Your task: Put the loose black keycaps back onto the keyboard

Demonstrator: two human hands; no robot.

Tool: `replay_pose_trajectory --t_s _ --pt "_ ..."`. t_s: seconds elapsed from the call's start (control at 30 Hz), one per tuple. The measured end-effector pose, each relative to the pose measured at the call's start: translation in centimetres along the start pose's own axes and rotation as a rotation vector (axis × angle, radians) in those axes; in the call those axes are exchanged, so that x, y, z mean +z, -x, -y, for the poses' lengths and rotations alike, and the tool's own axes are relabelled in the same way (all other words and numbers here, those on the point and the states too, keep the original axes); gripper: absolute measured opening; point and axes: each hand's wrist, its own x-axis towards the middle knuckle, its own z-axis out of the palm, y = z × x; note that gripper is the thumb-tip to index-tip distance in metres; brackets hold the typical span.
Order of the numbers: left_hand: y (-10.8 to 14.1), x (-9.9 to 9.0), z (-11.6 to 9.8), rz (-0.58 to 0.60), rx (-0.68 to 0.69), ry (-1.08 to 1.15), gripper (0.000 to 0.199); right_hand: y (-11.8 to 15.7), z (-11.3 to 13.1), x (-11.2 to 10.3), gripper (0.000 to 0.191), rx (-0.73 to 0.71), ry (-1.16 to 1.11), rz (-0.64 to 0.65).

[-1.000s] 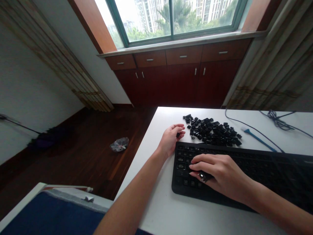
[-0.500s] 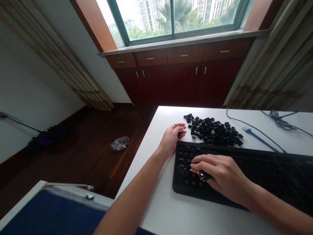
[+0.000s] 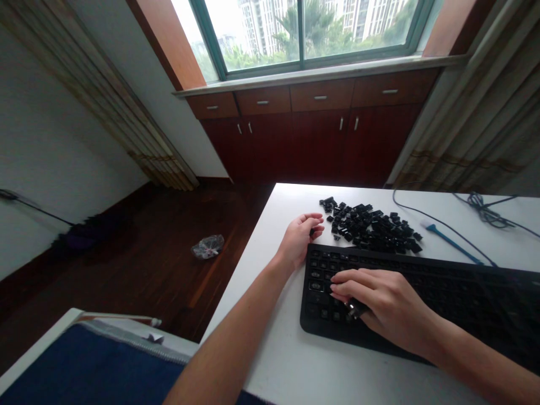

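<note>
A black keyboard [image 3: 310,315] lies on the white table, many of its key positions showing bare sockets without caps. My right hand [image 3: 379,295] rests over its left part, fingers curled round a small dark tool with a shiny metal end [image 3: 353,310]; the tool's exact kind is hard to see. Beyond the keyboard's far left corner, my left hand [image 3: 300,239] is closed with a small black keycap [image 3: 312,231] showing between thumb and fingers. Right beside it spreads a pile of loose black keycaps [image 3: 371,228].
A blue-handled brush [image 3: 455,244] and a dark cable [image 3: 485,208] lie on the table [image 3: 291,202] to the right. A clear plastic bag [image 3: 207,246] is on the wooden floor. At lower left is a dark blue cloth surface [image 3: 93,365]. Cabinets [image 3: 320,135] stand under the window.
The whole view has shifted slightly. Both hands keep nearly the same places and grips, the right one still over the keyboard's left part.
</note>
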Motion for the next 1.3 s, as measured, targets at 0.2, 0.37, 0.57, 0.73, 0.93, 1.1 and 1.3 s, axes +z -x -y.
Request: replay_pose_trajectory --t_s 0.2,0.37,0.57,0.73,0.93,1.1,1.3 --pt "-0.1 0.1 0.0 -0.001 0.001 -0.009 0.011 -0.2 0.4 -0.2 0.027 -0.001 0.022 0.020" --pt "-0.1 0.0 0.1 0.001 0.003 -0.015 0.011 -0.5 0.6 -0.3 0.027 0.040 -0.013 0.079" --pt "0.0 0.0 0.1 0.008 0.001 -0.013 0.011 -0.4 0.6 -0.1 0.040 0.065 -0.038 0.067" --pt "0.0 0.1 0.1 0.009 0.003 -0.010 0.011 -0.1 0.5 0.2 0.036 0.073 -0.026 0.060" --pt "0.0 0.1 0.1 0.007 -0.002 -0.010 0.010 -0.2 0.4 0.2 0.030 0.078 -0.012 0.086" --pt "0.0 0.1 0.2 0.002 -0.005 0.002 0.011 -0.7 1.1 -0.5 0.018 0.133 -0.041 0.045" --pt "-0.2 0.1 0.2 -0.038 -0.018 0.087 0.016 -2.5 2.4 -2.2 0.035 0.427 -0.517 -0.341"
